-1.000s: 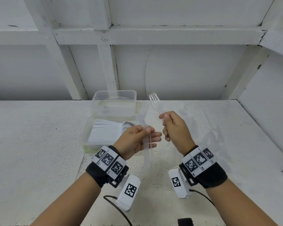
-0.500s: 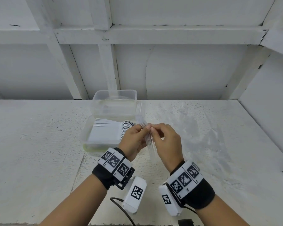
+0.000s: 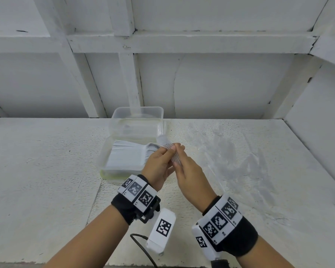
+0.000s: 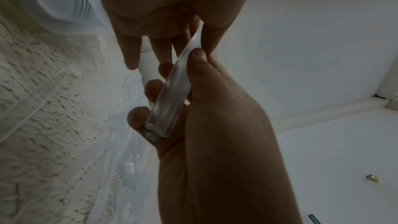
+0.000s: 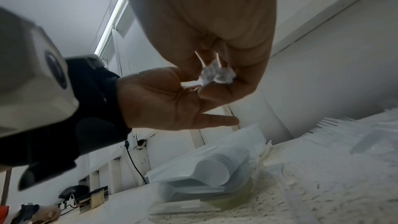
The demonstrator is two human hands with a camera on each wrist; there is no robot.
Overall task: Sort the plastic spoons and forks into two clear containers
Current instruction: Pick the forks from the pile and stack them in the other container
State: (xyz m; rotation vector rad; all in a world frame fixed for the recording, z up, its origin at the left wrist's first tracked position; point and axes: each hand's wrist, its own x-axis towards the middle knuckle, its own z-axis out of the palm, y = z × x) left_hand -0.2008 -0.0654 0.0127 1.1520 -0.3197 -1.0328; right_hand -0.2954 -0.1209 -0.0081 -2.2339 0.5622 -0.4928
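Both hands met just right of the spoon container (image 3: pixel 104 161). The left hand (image 3: pixel 159 167) and right hand (image 3: pixel 190 171) together pinched a stack of clear cutlery (image 3: pixel 172 154), probably forks. Beyond it stood the rear container (image 3: pixel 137 120) on the counter (image 3: pixel 46 161).

Both forearms were raised, hands meeting at centre. The left hand (image 3: pixel 159 163) and right hand (image 3: pixel 188 171) each pinched the clear cutlery bundle (image 3: pixel 172 154) between thumb and fingertips; left little finger extended.
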